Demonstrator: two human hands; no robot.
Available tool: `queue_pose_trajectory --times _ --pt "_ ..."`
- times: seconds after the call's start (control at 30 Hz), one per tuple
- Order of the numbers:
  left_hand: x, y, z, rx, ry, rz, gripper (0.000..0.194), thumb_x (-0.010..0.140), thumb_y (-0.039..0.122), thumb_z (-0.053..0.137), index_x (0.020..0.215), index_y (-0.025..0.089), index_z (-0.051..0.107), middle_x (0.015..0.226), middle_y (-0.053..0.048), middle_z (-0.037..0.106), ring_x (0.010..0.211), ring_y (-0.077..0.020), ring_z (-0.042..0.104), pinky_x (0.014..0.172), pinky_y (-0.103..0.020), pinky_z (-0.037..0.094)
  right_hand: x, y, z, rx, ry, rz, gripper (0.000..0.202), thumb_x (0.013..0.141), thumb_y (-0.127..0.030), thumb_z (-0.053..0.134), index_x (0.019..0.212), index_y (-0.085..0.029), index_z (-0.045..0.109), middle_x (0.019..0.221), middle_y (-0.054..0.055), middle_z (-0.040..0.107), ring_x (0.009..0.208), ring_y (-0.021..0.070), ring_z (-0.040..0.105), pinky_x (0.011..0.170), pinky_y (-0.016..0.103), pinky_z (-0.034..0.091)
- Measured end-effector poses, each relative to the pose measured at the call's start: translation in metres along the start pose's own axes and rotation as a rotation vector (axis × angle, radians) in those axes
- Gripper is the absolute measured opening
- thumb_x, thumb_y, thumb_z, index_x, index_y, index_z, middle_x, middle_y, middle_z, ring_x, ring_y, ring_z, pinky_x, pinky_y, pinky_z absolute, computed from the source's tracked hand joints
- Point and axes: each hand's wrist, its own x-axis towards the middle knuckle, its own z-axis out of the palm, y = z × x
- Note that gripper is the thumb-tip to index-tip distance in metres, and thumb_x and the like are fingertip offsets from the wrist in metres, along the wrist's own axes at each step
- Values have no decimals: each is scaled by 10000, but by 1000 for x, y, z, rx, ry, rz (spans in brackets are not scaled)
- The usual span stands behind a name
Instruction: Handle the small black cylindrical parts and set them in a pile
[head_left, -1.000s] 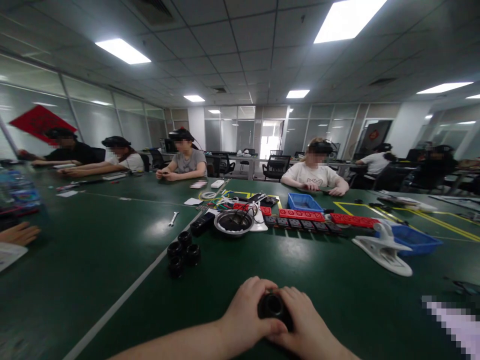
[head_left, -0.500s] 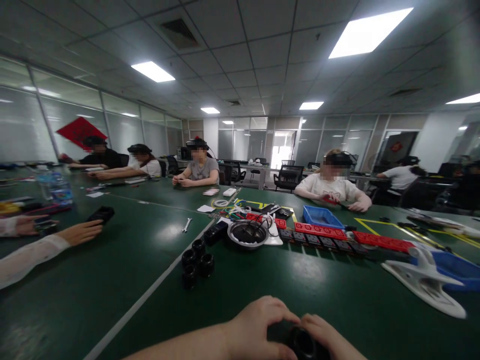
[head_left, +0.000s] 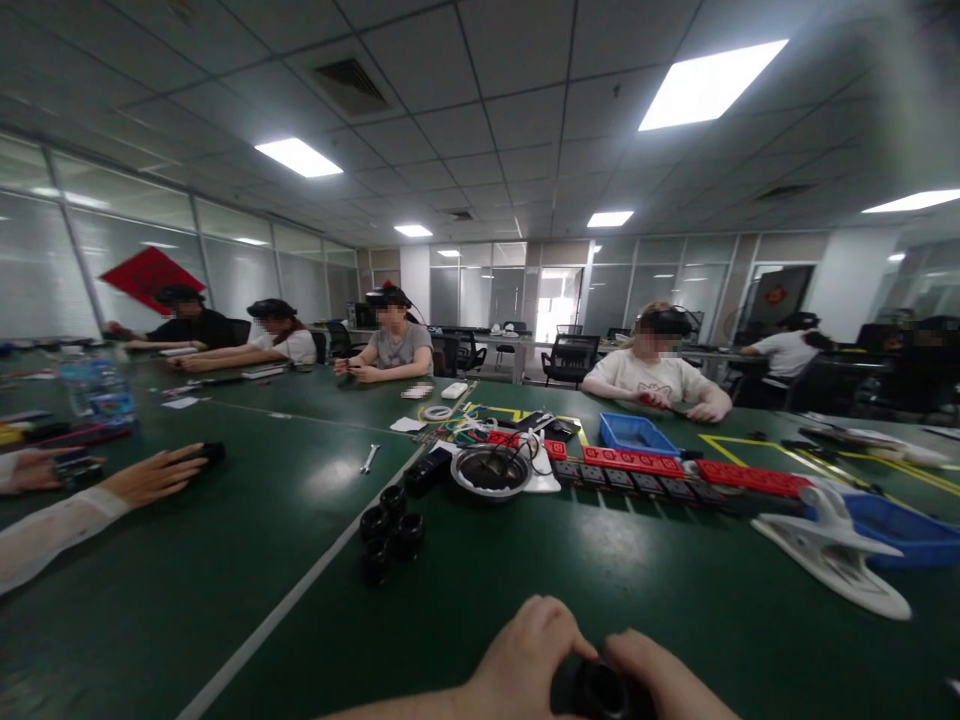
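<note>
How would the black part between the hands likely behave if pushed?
The black part looks round, so it may roll on its side. Its ring-shaped opening suggests a stiff body, though the left hand and right hand partly hide it. Being hollow, it's probably light.

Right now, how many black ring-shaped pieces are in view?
5: four clustered on the table (back piece, left piece, right piece, front piece) and a held piece between the left hand and right hand. The hands may hide others.
</note>
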Motion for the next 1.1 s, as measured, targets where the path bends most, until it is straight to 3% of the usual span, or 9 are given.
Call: queue_pose_trajectory --times 0.1,0.2,0.3,0.43,0.6,0.73,0.9,1.0,1.1 --pt "-2 4 -2 26 42 -83 541 500 422 795 911 181 538 950 -36 499 885 -198 477 771 -298 409 2 -6 10 -165 72 28 276 603 -399 665 718 -154 612 755 74 621 724 244 533 665 339 378" --pt "-2 1 -5 13 28 -93 626 510 478 767 994 180 505 1023 -63 492 940 -227 463 825 -347 398 1 -11 5 -185 74 60 322 601 -393 665 798 -142 622 883 131 637 834 315 538 754 430 373" --pt "-1 -3 -13 -45 -30 44 700 647 545 638 1204 191 404 1173 -103 447 1050 -254 422 906 -392 354 -1 -9 -9 49 27 -13 534 586 -338 691 1062 -140 551 1103 151 565 1005 306 499 868 415 365" --pt "0 0 -26 -145 -66 219 558 786 443 511 1287 252 359 1203 -69 456 1056 -218 433 897 -346 368 -3 -6 -24 393 -127 -106 686 625 -286 667 1249 -163 407 1229 114 485 1095 245 468 935 344 355" --pt "3 5 -29 -183 -169 231 500 750 222 594 1226 284 455 1163 -27 523 1037 -191 472 907 -304 350 -3 -2 -23 277 -176 23 412 582 -159 627 992 -150 602 959 51 602 891 219 558 767 298 434" --pt "5 5 -26 -153 -236 143 496 741 272 633 1205 320 467 1055 -15 530 951 -185 510 825 -285 399 -2 0 -9 152 -65 25 364 563 -251 668 916 -175 623 887 39 616 791 202 567 671 265 423" --pt "4 14 -16 163 -90 -104 444 632 511 679 939 201 599 848 -32 512 785 -209 498 692 -306 414 3 -6 11 -209 68 82 212 629 -265 597 810 -165 642 822 92 667 756 248 580 680 317 391" --pt "3 16 -8 285 -23 -80 447 657 563 623 864 169 580 845 -58 520 788 -235 484 697 -344 398 4 -9 17 -333 61 91 202 627 -186 555 807 -170 644 829 102 677 781 269 593 711 342 392" --pt "3 12 -1 242 15 -44 444 625 513 680 863 159 558 886 -63 532 821 -241 491 723 -348 400 4 -5 21 -323 62 95 277 611 -166 560 876 -163 638 886 117 677 863 312 586 771 393 396"
